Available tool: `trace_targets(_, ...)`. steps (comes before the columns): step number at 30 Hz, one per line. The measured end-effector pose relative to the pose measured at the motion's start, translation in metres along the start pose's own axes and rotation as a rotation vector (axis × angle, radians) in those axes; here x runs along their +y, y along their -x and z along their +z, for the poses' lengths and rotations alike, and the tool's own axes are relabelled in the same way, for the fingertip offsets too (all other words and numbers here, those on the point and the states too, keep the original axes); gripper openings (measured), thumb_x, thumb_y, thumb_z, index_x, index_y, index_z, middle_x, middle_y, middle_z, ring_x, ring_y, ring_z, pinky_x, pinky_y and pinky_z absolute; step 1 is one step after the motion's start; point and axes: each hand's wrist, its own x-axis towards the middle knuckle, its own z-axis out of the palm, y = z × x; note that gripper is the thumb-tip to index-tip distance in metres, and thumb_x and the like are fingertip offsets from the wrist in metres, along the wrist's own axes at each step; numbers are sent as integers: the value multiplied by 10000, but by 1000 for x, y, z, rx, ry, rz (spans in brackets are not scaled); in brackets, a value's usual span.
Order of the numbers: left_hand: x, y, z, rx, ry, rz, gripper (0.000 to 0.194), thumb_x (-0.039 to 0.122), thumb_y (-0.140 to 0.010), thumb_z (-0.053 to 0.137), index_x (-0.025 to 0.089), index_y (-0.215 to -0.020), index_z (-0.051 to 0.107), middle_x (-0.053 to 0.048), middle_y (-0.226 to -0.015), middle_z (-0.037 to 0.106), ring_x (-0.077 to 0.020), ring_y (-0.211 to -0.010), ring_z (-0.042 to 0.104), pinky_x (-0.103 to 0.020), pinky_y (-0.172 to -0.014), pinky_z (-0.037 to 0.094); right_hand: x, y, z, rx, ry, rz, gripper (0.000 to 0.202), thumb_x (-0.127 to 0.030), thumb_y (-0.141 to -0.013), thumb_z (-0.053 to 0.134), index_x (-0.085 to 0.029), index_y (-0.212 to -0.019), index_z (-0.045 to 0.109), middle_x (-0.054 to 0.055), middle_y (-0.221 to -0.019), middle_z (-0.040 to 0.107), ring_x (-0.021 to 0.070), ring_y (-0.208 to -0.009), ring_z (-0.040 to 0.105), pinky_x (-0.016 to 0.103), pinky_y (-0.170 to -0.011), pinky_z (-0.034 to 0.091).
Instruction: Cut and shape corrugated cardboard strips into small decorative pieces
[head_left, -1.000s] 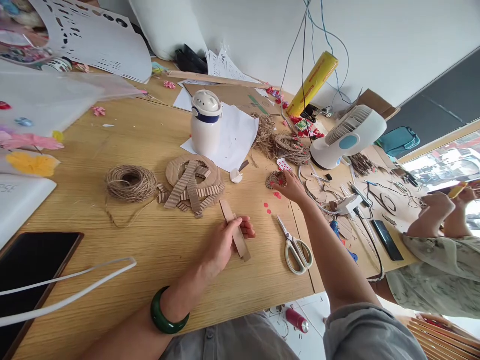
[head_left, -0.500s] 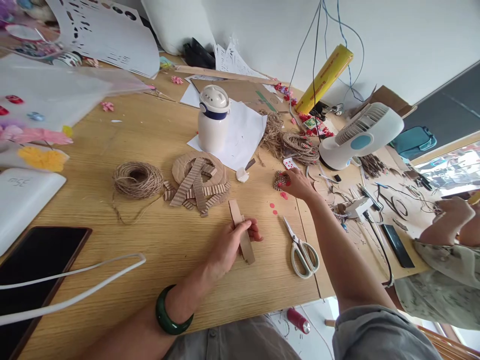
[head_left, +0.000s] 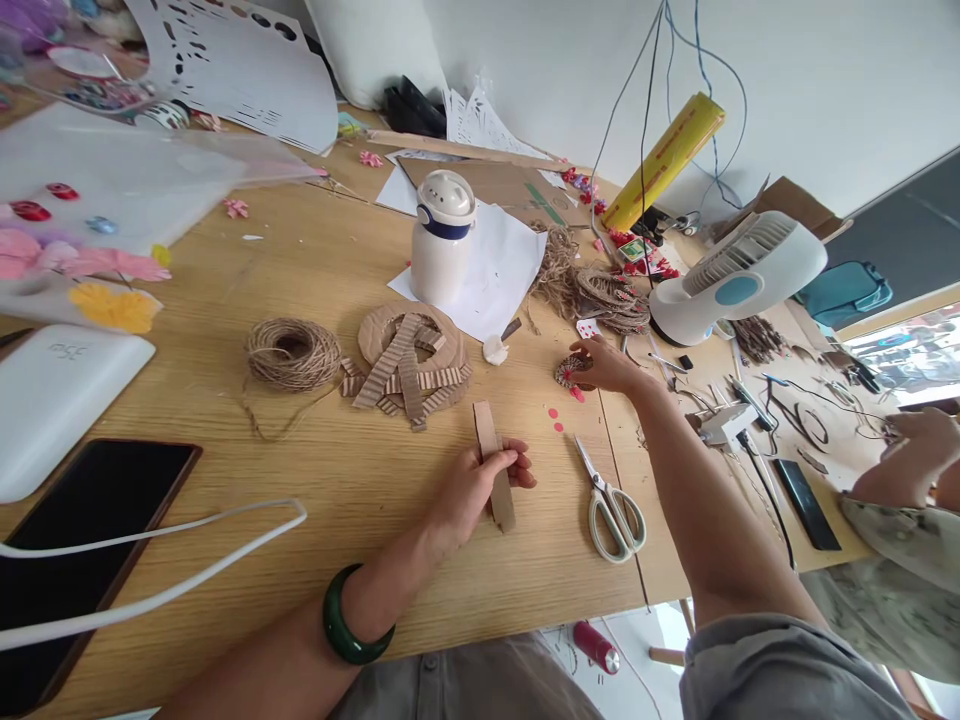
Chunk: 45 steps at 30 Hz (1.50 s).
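Note:
My left hand (head_left: 480,485) is closed around a flat brown cardboard strip (head_left: 487,430), its thumb pressed across the front. Farther off to the right, my right hand (head_left: 611,368) has its fingertips on a small round piece of striped corrugated cardboard (head_left: 566,370) with a red centre; the fingers partly cover it. Several red paper dots (head_left: 553,413) lie just below that hand. White-handled scissors (head_left: 615,515) rest on the table between my forearms. Left of them, a cardboard ring (head_left: 375,335) lies among corrugated strips (head_left: 412,375).
A twine coil (head_left: 292,352), white jar-shaped container (head_left: 442,245), phone (head_left: 97,540) and white cable (head_left: 225,585) are to the left. At the right stand a white fan (head_left: 739,275) and a power strip (head_left: 727,425). Another person's hand (head_left: 919,455) is at the far right.
The camera view has shifted a little, so the table things appear farther right. Both hands keep nearly the same places, the left on the strip, the right at the round piece.

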Motion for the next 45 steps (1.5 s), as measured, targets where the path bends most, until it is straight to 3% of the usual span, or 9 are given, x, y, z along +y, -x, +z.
trace_targets(3,1,0,2,8,-2,2,239,284,-728,727,110,-886,684,-37,-746,685,-164,-640,679,-308,-682,532,1,3,0,-7,-115,27,308,-162,-708,770,-119,-1001,686,141,-1112,666,258,-941,659,385,-865,500)
trace_targets(7,3,3,4,-3,-16,12,220,269,-738,703,104,-882,678,-41,-745,677,-160,-645,671,-318,-702,539,1,8,0,-41,-347,65,173,-151,-750,762,-117,-887,662,92,-805,718,182,-659,664,314,-638,538)
trace_targets(15,9,6,7,7,-77,11,168,230,-767,655,105,-876,678,-40,-733,672,-156,-641,679,-277,-657,513,-21,9,-3,-26,-800,20,245,-278,-698,848,-147,-783,659,54,-761,731,124,-629,658,234,-591,553)
trace_targets(19,5,3,6,-24,-53,25,191,247,-741,680,100,-862,665,-37,-737,661,-154,-622,669,-301,-682,532,-58,1,0,-47,-1046,-45,334,-312,-604,907,-147,-787,681,41,-732,732,123,-613,657,209,-537,536)
trace_targets(22,2,1,5,-35,-48,36,217,266,-727,694,99,-861,660,-37,-735,656,-160,-617,666,-320,-688,539,-99,-8,8,-99,-1098,-80,307,-282,-629,894,-143,-797,677,15,-675,704,106,-559,623,203,-499,516)
trace_targets(28,1,1,5,-31,-49,44,202,253,-725,693,105,-857,655,-31,-705,654,-158,-605,662,-328,-689,547,-172,-32,30,-53,-975,-27,164,-89,-719,770,-148,-699,619,-41,-548,588,88,-502,538,210,-481,449)
trace_targets(33,2,-1,5,-24,-32,30,165,218,-729,673,102,-845,650,-32,-694,648,-156,-596,661,-321,-675,545,-198,-42,33,15,-860,-135,125,-224,-821,672,-137,-731,680,-5,-644,631,108,-603,547,257,-607,474)
trace_targets(39,2,-1,5,-29,-45,20,152,210,-748,659,103,-855,653,-39,-718,656,-153,-610,668,-317,-690,539,-180,-41,30,185,-760,-169,171,-160,-823,551,-132,-839,719,54,-786,713,166,-770,652,320,-748,549)
trace_targets(45,3,1,4,-25,-66,22,201,254,-734,687,103,-865,663,-41,-733,666,-164,-625,673,-330,-704,545,-95,-15,4,322,-768,-134,228,-184,-803,527,-126,-903,723,69,-830,719,167,-760,681,282,-623,589)
